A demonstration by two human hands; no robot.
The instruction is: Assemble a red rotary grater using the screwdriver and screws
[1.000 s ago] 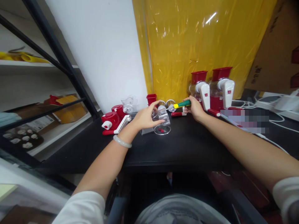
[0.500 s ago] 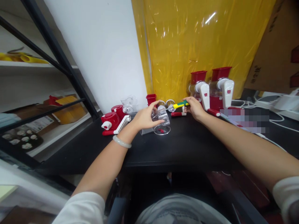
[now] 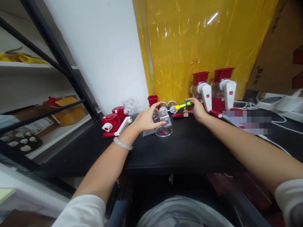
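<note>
Over the black tabletop (image 3: 187, 151), your left hand (image 3: 147, 119) curves its thumb and fingers around a transparent plastic cylindrical housing (image 3: 167, 118), gripping it by the side. Your right hand (image 3: 198, 111) pinches the end of a screwdriver with a green-and-yellow handle (image 3: 183, 105) between thumb and fingers. Its thin metal shaft points left to the upper part of the housing; you cannot tell whether the tip touches anything inside. Below, a small red piece (image 3: 163, 132) shows through the clear round rim at the housing's lower end. Just under the screwdriver lies a red handle with a white end (image 3: 179, 115), and behind it sit two shiny metal drums (image 3: 172, 106). Left of your left hand are glossy red plastic bases (image 3: 112, 121) and a white crank with a red grip (image 3: 123, 127). Two red-and-white crank graters (image 3: 224, 90) stand upright beyond your right hand.
</note>
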